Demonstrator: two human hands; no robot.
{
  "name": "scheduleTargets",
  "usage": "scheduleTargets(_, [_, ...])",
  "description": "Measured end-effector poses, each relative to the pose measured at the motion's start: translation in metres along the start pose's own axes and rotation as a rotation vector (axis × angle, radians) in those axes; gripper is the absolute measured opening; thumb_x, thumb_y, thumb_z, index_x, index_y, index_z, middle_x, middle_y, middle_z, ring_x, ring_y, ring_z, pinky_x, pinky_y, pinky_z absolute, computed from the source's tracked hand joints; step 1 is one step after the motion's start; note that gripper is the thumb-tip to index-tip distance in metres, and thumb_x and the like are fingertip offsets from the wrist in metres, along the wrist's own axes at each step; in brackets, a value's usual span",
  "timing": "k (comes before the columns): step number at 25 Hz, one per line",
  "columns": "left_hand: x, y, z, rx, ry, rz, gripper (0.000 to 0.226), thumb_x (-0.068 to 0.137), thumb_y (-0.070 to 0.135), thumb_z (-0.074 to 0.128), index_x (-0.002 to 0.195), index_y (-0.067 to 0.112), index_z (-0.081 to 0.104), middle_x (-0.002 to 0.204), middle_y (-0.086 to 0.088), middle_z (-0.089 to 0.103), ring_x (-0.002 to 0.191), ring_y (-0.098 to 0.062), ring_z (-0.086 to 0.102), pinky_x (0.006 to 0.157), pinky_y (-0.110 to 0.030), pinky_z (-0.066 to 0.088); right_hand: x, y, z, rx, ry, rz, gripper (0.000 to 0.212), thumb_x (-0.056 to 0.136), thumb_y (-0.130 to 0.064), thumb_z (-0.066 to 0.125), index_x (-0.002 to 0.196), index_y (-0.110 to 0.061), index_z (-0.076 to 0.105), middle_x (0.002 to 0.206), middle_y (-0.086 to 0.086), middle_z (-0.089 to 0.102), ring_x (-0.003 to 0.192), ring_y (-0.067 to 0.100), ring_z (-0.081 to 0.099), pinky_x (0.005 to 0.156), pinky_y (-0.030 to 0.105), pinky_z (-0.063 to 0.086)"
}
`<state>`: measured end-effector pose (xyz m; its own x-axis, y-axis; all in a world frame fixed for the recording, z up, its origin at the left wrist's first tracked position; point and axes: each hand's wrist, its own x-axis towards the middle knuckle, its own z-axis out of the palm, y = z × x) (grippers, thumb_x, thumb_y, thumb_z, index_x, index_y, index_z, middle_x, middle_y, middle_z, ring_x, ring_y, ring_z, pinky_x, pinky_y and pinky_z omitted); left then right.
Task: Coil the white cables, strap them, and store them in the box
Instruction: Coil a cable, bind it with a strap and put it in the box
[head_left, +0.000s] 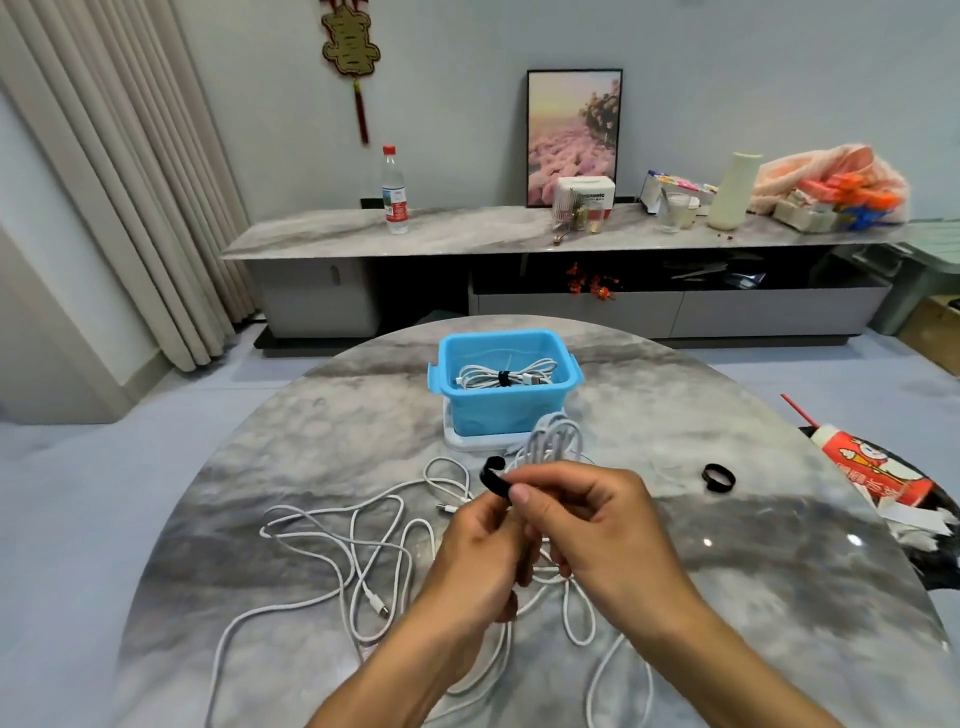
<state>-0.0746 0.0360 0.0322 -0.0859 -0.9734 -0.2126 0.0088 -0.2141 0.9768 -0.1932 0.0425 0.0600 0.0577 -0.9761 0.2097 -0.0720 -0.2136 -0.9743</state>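
Strapping step, second cable. Coiled white cable (553, 441) held upright between both hands above the table, loops poking up just in front of the blue box (506, 387). Left hand (480, 540) curled round the lower part of the coil, thumb up by the strap. Right hand (597, 525) curled too, thumb and forefinger pinching the black strap (492, 477), whose free end curls open to the left, not yet closed round the bundle. Likely next: wrap strap fully round the coil's waist, press the end down, drop the bundle in the box; needs loops kept together while wrapping.

One strapped cable bundle (501, 376) already inside the box. Loose white cables (363, 551) tangled on the table (260, 467) under and left of the hands, still to coil. Spare black strap (718, 476) rolled up, well apart to the right. Box standing on a white lid or tray.

Round grey marble-look table. Red-and-white packaging (878, 467) at the right edge. Behind: long low cabinet (519, 228) with water bottle (396, 192), framed picture (574, 137), clutter. Curtains left, red ornament on wall.
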Motion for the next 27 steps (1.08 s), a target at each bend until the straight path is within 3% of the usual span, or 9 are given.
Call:
scheduleTargets(2, [-0.001, 0.000, 0.001, 0.120, 0.026, 0.084, 0.029, 0.097, 0.029, 0.053, 0.072, 0.023, 0.066, 0.050, 0.008, 0.051, 0.044, -0.004, 0.041, 0.037, -0.018, 0.028, 0.002, 0.005, 0.002, -0.047, 0.072, 0.019, 0.023, 0.085, -0.002, 0.074, 0.083, -0.025, 0.078, 0.066, -0.006, 0.073, 0.058, 0.006, 0.066, 0.057, 0.023, 0.050])
scheduleTargets(4, [-0.003, 0.001, 0.004, 0.153, 0.009, 0.104, 0.031, 0.096, 0.027, 0.055, 0.066, 0.026, 0.065, 0.053, 0.009, 0.051, 0.049, -0.006, 0.041, 0.041, -0.016, 0.029, 0.001, 0.013, 0.005, -0.126, 0.156, 0.050, 0.023, 0.083, -0.003, 0.074, 0.078, -0.025, 0.071, 0.055, 0.001, 0.065, 0.051, 0.013, 0.060, 0.053, 0.030, 0.051])
scheduleTargets(8, [-0.007, 0.007, 0.010, -0.026, -0.064, 0.033, 0.040, 0.097, 0.015, 0.052, 0.059, 0.026, 0.062, 0.051, 0.008, 0.042, 0.047, -0.006, 0.036, 0.039, -0.014, 0.026, 0.000, 0.018, 0.003, -0.169, 0.245, 0.042, 0.021, 0.080, -0.006, 0.073, 0.075, -0.024, 0.065, 0.056, 0.005, 0.063, 0.051, 0.021, 0.060, 0.055, 0.040, 0.055])
scheduleTargets(10, [-0.010, 0.011, 0.010, -0.122, -0.067, 0.011, 0.034, 0.096, 0.012, 0.049, 0.067, 0.023, 0.063, 0.051, 0.006, 0.040, 0.044, -0.006, 0.034, 0.038, -0.014, 0.024, 0.000, 0.016, 0.003, -0.185, 0.256, 0.025, 0.020, 0.080, -0.008, 0.074, 0.073, -0.022, 0.062, 0.056, 0.004, 0.063, 0.053, 0.025, 0.061, 0.055, 0.039, 0.054])
scheduleTargets(12, [-0.010, 0.011, 0.008, -0.203, -0.013, -0.026, 0.025, 0.096, 0.017, 0.047, 0.075, 0.018, 0.060, 0.055, 0.002, 0.041, 0.044, -0.007, 0.035, 0.037, -0.016, 0.023, 0.000, 0.016, 0.002, -0.192, 0.242, 0.024, 0.021, 0.081, -0.009, 0.075, 0.071, -0.019, 0.060, 0.056, 0.004, 0.063, 0.051, 0.024, 0.060, 0.054, 0.038, 0.051])
scheduleTargets(16, [-0.009, 0.008, 0.008, -0.145, 0.022, 0.049, 0.048, 0.103, 0.041, 0.040, 0.071, 0.014, 0.063, 0.050, 0.003, 0.044, 0.039, -0.005, 0.032, 0.036, -0.016, 0.023, -0.002, 0.012, 0.003, -0.208, 0.180, 0.024, 0.021, 0.082, -0.013, 0.077, 0.070, -0.019, 0.060, 0.058, 0.003, 0.065, 0.052, 0.020, 0.060, 0.055, 0.040, 0.051])
scheduleTargets(19, [-0.008, 0.004, 0.010, -0.129, 0.056, 0.092, 0.049, 0.102, 0.040, 0.043, 0.079, 0.001, 0.062, 0.051, 0.002, 0.043, 0.038, -0.004, 0.032, 0.037, -0.015, 0.024, -0.002, 0.012, 0.004, -0.260, 0.176, -0.017, 0.021, 0.083, -0.014, 0.075, 0.071, -0.021, 0.060, 0.061, 0.003, 0.064, 0.056, 0.023, 0.060, 0.057, 0.045, 0.052])
scheduleTargets(23, [-0.006, 0.004, 0.004, -0.151, 0.008, 0.099, 0.042, 0.099, 0.045, 0.050, 0.078, 0.011, 0.063, 0.050, 0.006, 0.039, 0.039, -0.004, 0.031, 0.037, -0.016, 0.025, -0.003, 0.012, 0.004, -0.343, 0.176, -0.103, 0.017, 0.086, -0.017, 0.075, 0.078, -0.025, 0.061, 0.066, -0.006, 0.064, 0.058, 0.014, 0.059, 0.056, 0.031, 0.050])
scheduleTargets(27, [-0.009, 0.003, -0.009, -0.204, -0.291, 0.112, 0.016, 0.078, 0.036, 0.072, 0.082, 0.024, 0.061, 0.067, 0.004, 0.043, 0.056, -0.006, 0.036, 0.046, -0.019, 0.026, -0.002, 0.012, 0.001, -0.367, 0.199, -0.105, 0.020, 0.084, -0.015, 0.076, 0.078, -0.026, 0.061, 0.066, -0.011, 0.064, 0.060, 0.009, 0.060, 0.055, 0.019, 0.045])
